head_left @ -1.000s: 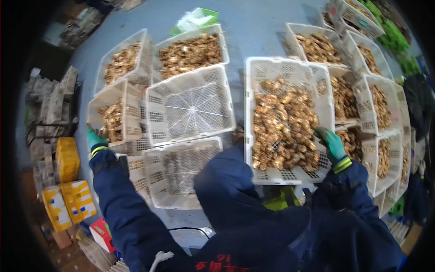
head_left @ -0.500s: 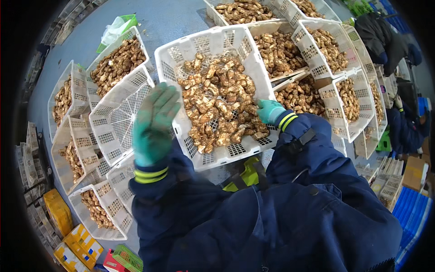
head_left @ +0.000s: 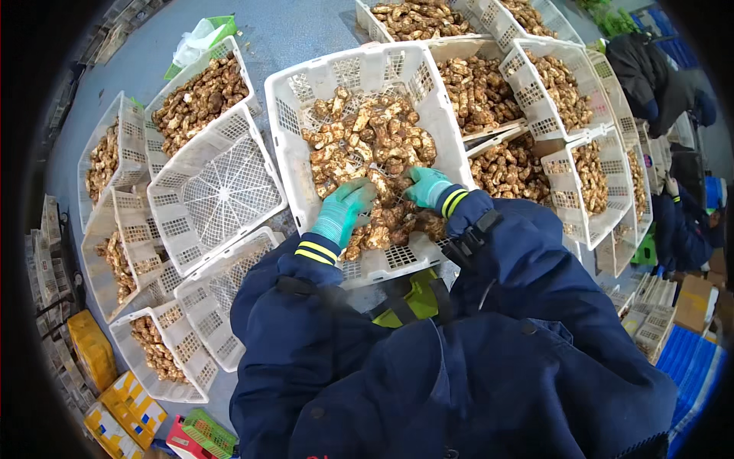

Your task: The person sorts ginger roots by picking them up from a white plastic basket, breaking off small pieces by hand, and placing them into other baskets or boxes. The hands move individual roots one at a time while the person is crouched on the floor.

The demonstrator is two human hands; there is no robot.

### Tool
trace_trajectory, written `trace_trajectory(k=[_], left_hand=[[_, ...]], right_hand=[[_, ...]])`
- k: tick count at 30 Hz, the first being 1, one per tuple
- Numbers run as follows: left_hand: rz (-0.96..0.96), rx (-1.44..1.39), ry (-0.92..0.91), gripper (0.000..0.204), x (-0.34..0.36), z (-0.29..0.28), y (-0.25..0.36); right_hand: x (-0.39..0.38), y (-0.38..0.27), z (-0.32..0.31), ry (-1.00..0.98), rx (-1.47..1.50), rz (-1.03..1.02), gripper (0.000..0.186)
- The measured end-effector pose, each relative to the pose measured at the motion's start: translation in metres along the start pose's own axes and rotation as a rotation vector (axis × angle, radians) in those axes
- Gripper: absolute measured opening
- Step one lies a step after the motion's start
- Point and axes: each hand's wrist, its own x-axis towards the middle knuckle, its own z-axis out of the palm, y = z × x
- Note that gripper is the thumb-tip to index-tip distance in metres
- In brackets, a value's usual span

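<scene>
In front of me stands a white plastic basket [head_left: 284,157] with perforated walls, holding a pile of stubby, knobby brown-and-cream pieces [head_left: 365,131], roots or mushrooms by their look. Both my hands wear green gloves and reach into its near half. My left hand [head_left: 344,208] has its fingers closed round a pale-sided piece [head_left: 378,186]. A little to the right, my right hand [head_left: 428,188] dips curled fingers into the pile. Its fingertips are partly hidden, and what they grip does not show.
An unfilled white basket [head_left: 163,191] stands on the left, among baskets of similar pieces. More filled baskets [head_left: 527,99] crowd the right side. A green crate [head_left: 231,29] with a plastic bag lies at the back left. At the far right, people in dark clothing [head_left: 646,73] are close by.
My left hand has come down and right, from above the basket's left rim into the pile. My right hand has shifted left, from the right wall into the pieces.
</scene>
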Motion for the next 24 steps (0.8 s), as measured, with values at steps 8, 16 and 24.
trace_trajectory(k=[8, 16, 24], left_hand=[[0.163, -0.111, -0.179, 0.051, -0.027, 0.028, 0.034], [0.225, -0.467, -0.236, 0.059, -0.028, 0.043, 0.042], [0.259, -0.258, -0.154, 0.051, -0.025, 0.034, 0.037]], right_hand=[[-0.005, 0.009, -0.01, 0.08, -0.191, -0.155, 0.039], [0.0, 0.022, 0.062, 0.03, -0.708, -0.277, 0.047], [0.001, 0.017, 0.055, 0.077, -0.728, -0.206, 0.031]])
